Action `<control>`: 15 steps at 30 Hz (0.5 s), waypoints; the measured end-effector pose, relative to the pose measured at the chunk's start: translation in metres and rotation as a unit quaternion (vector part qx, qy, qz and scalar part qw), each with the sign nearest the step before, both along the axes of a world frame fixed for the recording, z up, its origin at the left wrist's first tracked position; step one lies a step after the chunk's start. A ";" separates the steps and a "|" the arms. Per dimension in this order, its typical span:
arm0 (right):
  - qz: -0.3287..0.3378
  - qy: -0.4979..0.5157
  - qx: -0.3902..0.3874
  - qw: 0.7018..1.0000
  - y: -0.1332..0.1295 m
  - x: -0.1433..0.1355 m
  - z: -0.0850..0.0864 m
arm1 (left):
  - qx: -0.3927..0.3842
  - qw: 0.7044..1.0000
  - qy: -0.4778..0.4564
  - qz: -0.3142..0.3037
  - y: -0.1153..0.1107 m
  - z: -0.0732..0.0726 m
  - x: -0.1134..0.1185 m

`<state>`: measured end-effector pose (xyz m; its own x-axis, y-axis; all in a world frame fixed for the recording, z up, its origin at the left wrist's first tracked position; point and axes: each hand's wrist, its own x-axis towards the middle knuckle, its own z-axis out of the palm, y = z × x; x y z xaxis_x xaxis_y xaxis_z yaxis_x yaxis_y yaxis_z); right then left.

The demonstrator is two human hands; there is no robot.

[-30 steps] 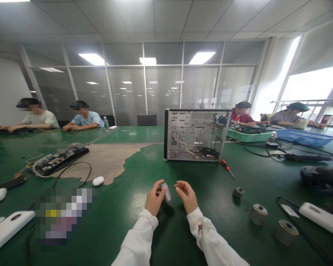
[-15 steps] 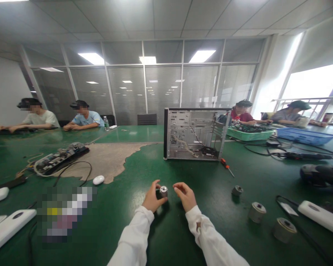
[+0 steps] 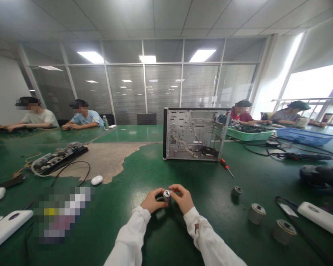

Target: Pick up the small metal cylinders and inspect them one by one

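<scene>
Between my two hands, low in the middle of the head view, stands a small silver metal cylinder (image 3: 167, 195) with a dark mark on its round top. My left hand (image 3: 152, 200) curls round it from the left, thumb low and fingers at the upper side. From the right, my right hand (image 3: 183, 198) has its thumb and fingertips closed at the cylinder's top edge. Whether the cylinder's base touches the table is hard to make out. Off to the right are three similar metal cylinders: a small one (image 3: 236, 191), a medium one (image 3: 256, 214) and a large one (image 3: 283, 232).
An open computer case (image 3: 194, 135) stands beyond my hands, with an orange-handled screwdriver (image 3: 226, 167) beside it. Farther right are green (image 3: 251, 135) and blue (image 3: 306, 136) baskets and cables. A white oval object (image 3: 97, 180) and a circuit assembly (image 3: 59, 159) lie left. Several people sit around the table.
My right hand has moved left and now meets the small cylinder at its top. The cylinder, in my left hand, has shifted slightly right and down.
</scene>
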<state>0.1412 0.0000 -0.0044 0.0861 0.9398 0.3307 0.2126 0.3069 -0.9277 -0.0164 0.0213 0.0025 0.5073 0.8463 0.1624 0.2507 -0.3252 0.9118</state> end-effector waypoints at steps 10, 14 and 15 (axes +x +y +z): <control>-0.009 -0.038 0.058 0.998 -0.004 -0.008 0.003 | 0.002 1.000 -0.001 -0.005 0.002 -0.007 0.002; -0.032 -0.050 0.073 0.996 -0.004 -0.012 0.002 | 0.010 1.000 0.002 -0.003 0.000 -0.007 0.003; -0.033 -0.055 0.078 0.995 -0.004 -0.012 0.004 | 0.012 1.000 0.003 -0.002 -0.001 -0.006 0.004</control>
<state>0.1289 -0.0043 -0.0008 0.1011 0.8703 0.4821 0.3347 0.4266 -0.8403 -0.0127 0.0207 -0.0036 0.5117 0.8404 0.1787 0.2558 -0.3475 0.9021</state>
